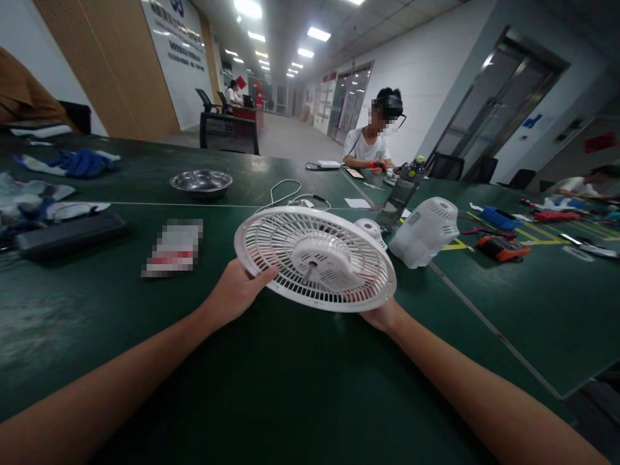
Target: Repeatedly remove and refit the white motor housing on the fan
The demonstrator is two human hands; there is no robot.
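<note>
A white round fan grille [322, 255] is held tilted above the green table, its slotted face toward me. A metal shaft [310, 272] sticks out of its hub. My left hand [237, 289] grips the left rim, thumb over the edge and the other fingers hidden beneath. From below, my right hand [380, 313] supports the right side, its fingers partly visible through the slots. Just behind the grille shows a small white vented part [372, 231], partly covered. A white cable [285, 197] lies on the table beyond the grille.
A white plastic housing [425, 232] and a dark bottle [400, 197] stand to the right. An orange multimeter [502, 247] lies farther right. Leftward are a metal bowl [201, 183], a blurred packet [174, 248] and a dark case [72, 234]. A person [371, 139] sits across the table.
</note>
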